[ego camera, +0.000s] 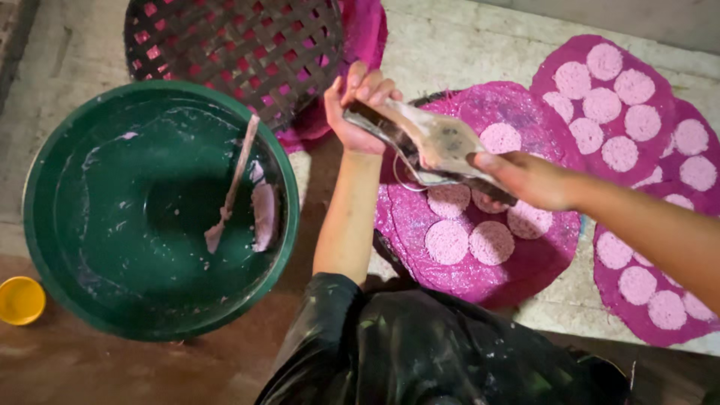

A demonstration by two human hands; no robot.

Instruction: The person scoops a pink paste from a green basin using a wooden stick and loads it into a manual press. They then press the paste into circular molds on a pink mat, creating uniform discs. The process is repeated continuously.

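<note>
Head view, stock as it stands: your left hand (358, 112) and right hand (525, 180) each grip an end of a metal press (431, 146) over the near magenta mat (465, 262), five pale discs (469, 232) laid there, room left. Far-right mats (600, 56) full. Green basin (161, 206), left, nearly scraped out, stick (232, 184) inside.

No packages, labels, signs or screens appear anywhere in the frame, from the upper left corner down to the lower right edge.
</note>
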